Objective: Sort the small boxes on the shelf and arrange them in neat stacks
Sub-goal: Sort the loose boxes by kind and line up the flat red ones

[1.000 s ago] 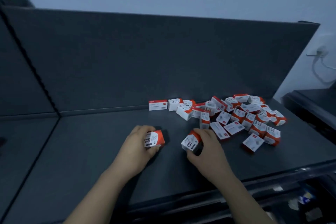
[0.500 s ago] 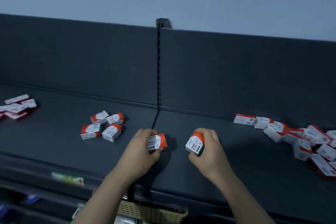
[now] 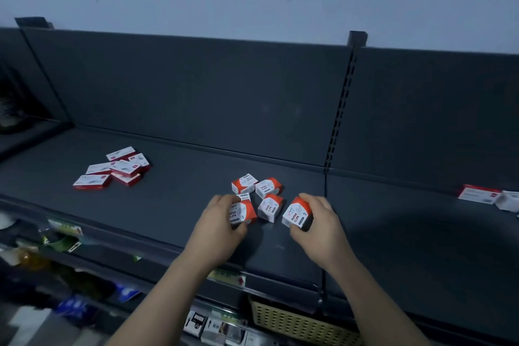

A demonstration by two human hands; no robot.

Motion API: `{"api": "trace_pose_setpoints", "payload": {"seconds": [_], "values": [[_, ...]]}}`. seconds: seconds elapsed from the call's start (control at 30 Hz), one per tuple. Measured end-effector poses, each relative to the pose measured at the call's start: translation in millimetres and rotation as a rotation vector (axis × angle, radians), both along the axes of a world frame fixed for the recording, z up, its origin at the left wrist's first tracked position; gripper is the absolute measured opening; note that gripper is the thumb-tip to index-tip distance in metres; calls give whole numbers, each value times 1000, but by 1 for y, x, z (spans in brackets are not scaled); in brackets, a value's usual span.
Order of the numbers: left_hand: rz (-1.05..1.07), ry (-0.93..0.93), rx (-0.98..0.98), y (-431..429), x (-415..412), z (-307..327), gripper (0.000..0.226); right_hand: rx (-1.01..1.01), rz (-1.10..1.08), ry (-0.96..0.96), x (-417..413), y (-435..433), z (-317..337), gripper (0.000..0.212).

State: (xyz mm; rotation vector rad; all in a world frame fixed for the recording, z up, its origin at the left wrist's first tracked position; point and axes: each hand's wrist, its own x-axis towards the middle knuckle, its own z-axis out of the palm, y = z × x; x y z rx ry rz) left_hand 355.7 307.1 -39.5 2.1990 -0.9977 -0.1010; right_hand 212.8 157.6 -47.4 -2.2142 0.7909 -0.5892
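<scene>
Stock-sorting at a dark metal shelf [image 3: 174, 205]: the left hand [image 3: 222, 226] has fingers and thumb clamped round one squat paper-clip box [image 3: 243, 212]; the right hand [image 3: 318, 222] grips a second box [image 3: 297, 214] the same way; both boxes sit tilted, a corner towards the camera, near the shelf's front edge.

The loose group of matching boxes [image 3: 268, 191] lies between the hands and just beyond them, close to the slotted upright [image 3: 335, 126] at this bay's right end; the left hand's box is just beside a half-hidden member of the group, perhaps touching, while the right hand's box stands just right of the nearest box [image 3: 270, 207], a narrow gap showing. The boxes are near-cubic, with no marked long axis; none is stacked yet. Joining the group likely calls for only a short forward set-down, and the left hand looks nearer.

White faces read "PAPER CLIPS" and "3" under a red corner. A heap of flat red-and-white boxes [image 3: 115, 170] lies well apart towards the shelf's back left; two more flat boxes [image 3: 478, 194] sit in the next bay on the right; their print is too small to read.
</scene>
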Motion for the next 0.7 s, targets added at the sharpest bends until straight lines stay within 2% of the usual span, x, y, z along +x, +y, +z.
{"api": "trace_pose_setpoints", "payload": {"seconds": [0.2,0.43,0.7], "values": [[34,-3,-46,-25,34,1,40,40,62,-10,39,-7,6,54],[121,-57,55,-63,55,-4,38,54,135,52,76,-32,6,51],[169,-28,95,-74,60,-20,42,29,256,146,94,-57,-3,59]]}}
